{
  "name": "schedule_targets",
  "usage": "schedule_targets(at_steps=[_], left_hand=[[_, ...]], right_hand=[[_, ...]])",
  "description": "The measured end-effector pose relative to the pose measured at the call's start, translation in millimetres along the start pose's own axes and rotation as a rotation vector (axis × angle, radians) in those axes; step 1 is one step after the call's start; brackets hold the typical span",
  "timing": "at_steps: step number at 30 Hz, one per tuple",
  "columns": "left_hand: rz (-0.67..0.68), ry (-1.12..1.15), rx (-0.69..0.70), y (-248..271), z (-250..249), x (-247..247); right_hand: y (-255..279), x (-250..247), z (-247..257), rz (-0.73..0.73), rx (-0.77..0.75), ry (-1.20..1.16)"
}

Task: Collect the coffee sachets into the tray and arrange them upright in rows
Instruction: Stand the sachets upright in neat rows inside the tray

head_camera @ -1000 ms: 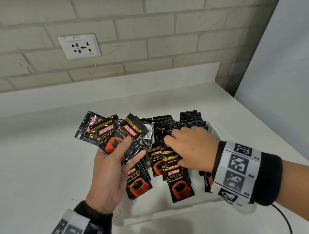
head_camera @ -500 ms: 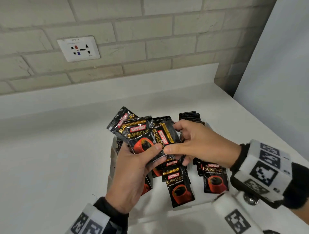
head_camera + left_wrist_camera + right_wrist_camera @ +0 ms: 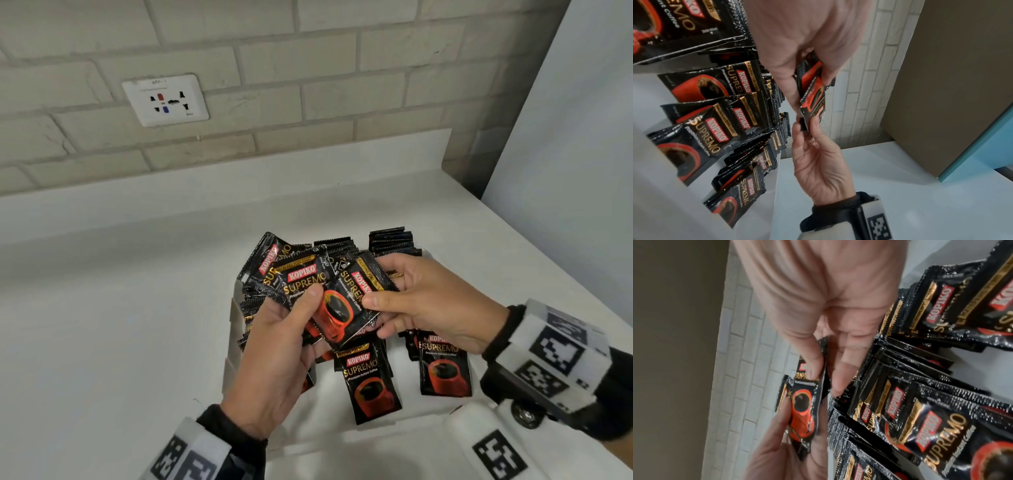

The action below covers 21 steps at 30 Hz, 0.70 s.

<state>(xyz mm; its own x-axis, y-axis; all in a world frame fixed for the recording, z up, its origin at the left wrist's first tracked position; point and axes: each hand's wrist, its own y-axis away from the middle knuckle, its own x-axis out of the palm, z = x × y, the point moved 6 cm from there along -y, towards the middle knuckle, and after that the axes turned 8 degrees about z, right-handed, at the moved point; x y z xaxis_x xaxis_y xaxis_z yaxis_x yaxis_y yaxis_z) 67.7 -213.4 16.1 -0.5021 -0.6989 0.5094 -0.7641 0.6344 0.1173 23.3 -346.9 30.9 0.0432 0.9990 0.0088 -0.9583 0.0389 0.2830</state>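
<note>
Here, the white counter [image 3: 102,325] runs out under everything, backed by a pale brick wall [image 3: 308,68] with a white socket plate [image 3: 165,99] set into it. On the counter sits the white tray [image 3: 231,329], its left wall showing beside my wrist. Inside it, black coffee sachets [image 3: 390,238] stand upright in rows towards the far end, packed edge to edge, while nearer me several lean back or lie face up; one of these, the loose sachet [image 3: 371,380], lies front up near the tray's near edge, and another lies just to its right.

My left hand [image 3: 274,363] is raised above the tray, palm towards me, with the thumb pressed across the front of a fanned bundle of sachets [image 3: 291,274] and the fingers curled behind it. My right hand [image 3: 435,305] comes in from the right and meets that bundle: its thumb and fingers pinch the front sachet [image 3: 346,301], the one with the red cup printed on it, tilted with its top towards the right. The left wrist view shows the same meeting from below, my right thumb and fingertip closed on the sachet's edge. Both hands touch this sachet at once, well clear of the rows beneath.

Each wrist wears a white band with black square markers [image 3: 561,359].
</note>
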Motion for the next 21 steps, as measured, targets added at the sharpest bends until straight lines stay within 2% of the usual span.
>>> schedule_targets(at_steps=[8,13,17,19,21], left_hand=[[-0.038,0.152,-0.040,0,5,-4],[-0.085,0.141,-0.054,0,7,-11],[-0.119,0.083,-0.031,-2,6,-21],[-0.112,0.035,-0.012,-2,4,-23],[-0.109,0.001,-0.006,-2,4,-22]], right_hand=[[4,-9,-1,-0.090,-0.005,-0.057],[6,-14,-2,-0.087,-0.035,-0.127],[12,-36,14,-0.258,-0.138,-0.233],[17,-41,33,-0.259,-0.208,-0.156],[20,-31,49,-0.134,-0.209,0.089]])
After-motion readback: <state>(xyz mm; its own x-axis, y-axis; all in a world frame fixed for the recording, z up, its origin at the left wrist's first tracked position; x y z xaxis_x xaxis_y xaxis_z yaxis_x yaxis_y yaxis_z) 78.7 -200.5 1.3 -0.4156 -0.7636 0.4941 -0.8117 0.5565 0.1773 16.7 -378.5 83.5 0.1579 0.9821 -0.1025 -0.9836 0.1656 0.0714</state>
